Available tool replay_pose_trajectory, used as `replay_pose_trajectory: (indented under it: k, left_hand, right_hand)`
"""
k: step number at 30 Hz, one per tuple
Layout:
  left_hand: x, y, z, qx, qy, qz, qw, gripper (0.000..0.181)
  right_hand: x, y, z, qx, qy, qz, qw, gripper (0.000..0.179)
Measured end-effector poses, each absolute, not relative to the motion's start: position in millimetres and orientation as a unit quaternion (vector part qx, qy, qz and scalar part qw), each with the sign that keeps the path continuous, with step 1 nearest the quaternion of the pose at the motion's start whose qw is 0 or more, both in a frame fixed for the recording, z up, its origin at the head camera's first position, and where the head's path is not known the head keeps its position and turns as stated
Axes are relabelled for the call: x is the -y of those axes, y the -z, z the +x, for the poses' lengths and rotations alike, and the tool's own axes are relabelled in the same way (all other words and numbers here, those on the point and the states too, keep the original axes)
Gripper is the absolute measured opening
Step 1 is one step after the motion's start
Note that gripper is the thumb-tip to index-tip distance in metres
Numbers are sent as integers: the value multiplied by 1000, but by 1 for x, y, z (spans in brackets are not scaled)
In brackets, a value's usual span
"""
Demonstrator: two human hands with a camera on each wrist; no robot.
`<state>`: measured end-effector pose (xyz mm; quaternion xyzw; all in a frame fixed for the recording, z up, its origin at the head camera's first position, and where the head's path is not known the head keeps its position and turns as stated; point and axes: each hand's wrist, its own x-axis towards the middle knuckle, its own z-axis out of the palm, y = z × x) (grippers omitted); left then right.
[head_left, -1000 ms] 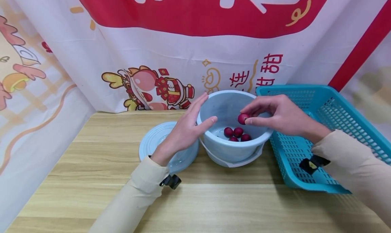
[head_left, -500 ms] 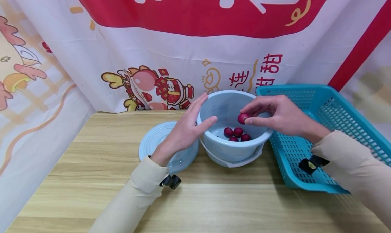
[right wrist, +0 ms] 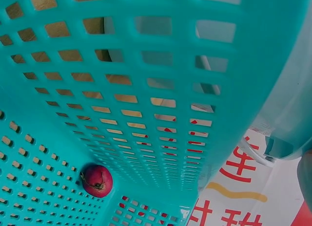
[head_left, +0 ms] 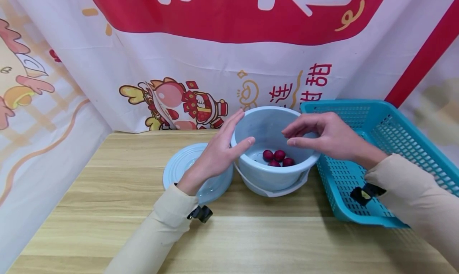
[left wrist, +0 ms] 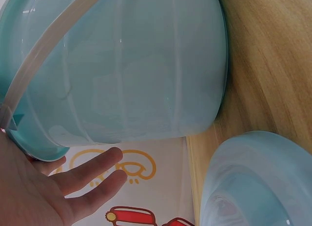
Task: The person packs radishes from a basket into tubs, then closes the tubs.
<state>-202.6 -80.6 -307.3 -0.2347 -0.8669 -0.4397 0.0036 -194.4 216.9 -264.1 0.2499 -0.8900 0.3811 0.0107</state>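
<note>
In the head view a light blue bucket stands upright, with several dark red radishes on its bottom. My left hand, fingers extended, rests against the bucket's left rim; the left wrist view shows its spread fingers beside the bucket wall. Over the right side of the bucket's mouth is my right hand, fingers bent loosely, a gap between thumb and fingertips and no radish visible there. A teal basket lies below the right forearm. The right wrist view shows one radish in its corner.
A round light blue lid lies on the wooden table, left of the bucket and partly under my left hand. The bucket's pale handle hangs down its side. Behind everything hangs a printed cloth.
The radish pinched by my right hand half a second ago has left its fingers; where it lies cannot be made out. Both hands, bucket and basket stay in place.
</note>
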Motion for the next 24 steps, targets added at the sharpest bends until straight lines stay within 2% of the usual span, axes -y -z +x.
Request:
replay_pose_trajectory:
  k: [16, 24]
  left_hand:
    - [82, 309, -202, 868, 439, -233, 6, 81]
    - [82, 308, -202, 867, 439, -234, 6, 81]
  right_hand:
    - [-223, 260, -198, 873, -425, 240, 9, 36]
    - [-249, 254, -206, 880, -444, 165, 42, 41]
